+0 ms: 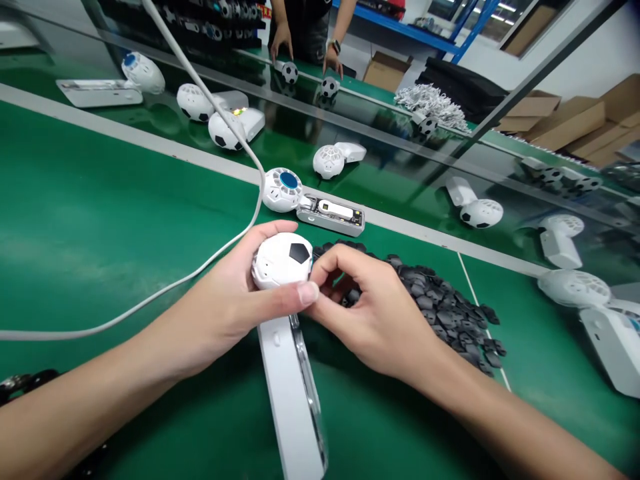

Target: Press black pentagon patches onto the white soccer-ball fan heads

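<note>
Two hands on one part. The left hand [220, 307] cradles a white ball-shaped shell [283, 261] with a black pentagon on top, fingers [265, 247] closed around it and thumb across its lower edge. The shell is held above the green counter [100, 220], near frame centre. The right hand [370, 310] sits at the shell's 3 o'clock, its fingers [325, 267] curled into a pinch against the shell's edge. Poor view there: can't tell if they grip the shell, a patch, or both.

A pile of black rubber patches [440, 300] lies at 3 o'clock from the shell, partly under the right hand. A long white slab with a transparent edge [283, 393] lies at 6 o'clock, just under the hands.

At 12 o'clock, a white vented ball with a blue disc [283, 189] sits just beside an open grey housing [330, 215] with a white module inside. A white cable [150, 310] enters at 9 o'clock and runs up toward 11 o'clock, past the vented ball. More white units lie behind a glass panel [380, 143]. At far 12 o'clock, a co-worker's two hands [281, 40] [333, 61] are just above two small soccer-pattern balls [289, 72] [330, 87].
</note>
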Motion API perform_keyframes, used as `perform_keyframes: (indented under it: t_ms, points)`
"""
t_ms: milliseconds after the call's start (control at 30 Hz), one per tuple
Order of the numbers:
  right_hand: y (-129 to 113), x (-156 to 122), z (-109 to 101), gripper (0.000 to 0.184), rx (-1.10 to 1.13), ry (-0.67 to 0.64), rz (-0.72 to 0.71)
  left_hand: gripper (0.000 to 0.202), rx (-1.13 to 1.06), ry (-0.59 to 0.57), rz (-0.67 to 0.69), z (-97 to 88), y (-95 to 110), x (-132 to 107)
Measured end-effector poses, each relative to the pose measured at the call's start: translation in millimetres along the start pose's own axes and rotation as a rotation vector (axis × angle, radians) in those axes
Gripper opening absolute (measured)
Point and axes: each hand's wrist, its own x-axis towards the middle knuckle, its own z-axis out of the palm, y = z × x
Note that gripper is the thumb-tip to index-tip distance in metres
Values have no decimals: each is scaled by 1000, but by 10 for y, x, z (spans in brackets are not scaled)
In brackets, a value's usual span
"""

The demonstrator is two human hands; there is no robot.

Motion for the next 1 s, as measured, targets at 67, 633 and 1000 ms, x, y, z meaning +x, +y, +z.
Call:
perform_keyframes:
  t_ms: [67,633,1000]
  points:
    - [44,0,2,20,4,47,18,77,25,0,5,-18,7,16]
    - [10,16,-12,54,384,-219,172,41,-241,-172,-229,78,-18,-81]
    - [-129,-109,69,48,153,-8,-188,69,-1,-90,-35,163,20,-223]
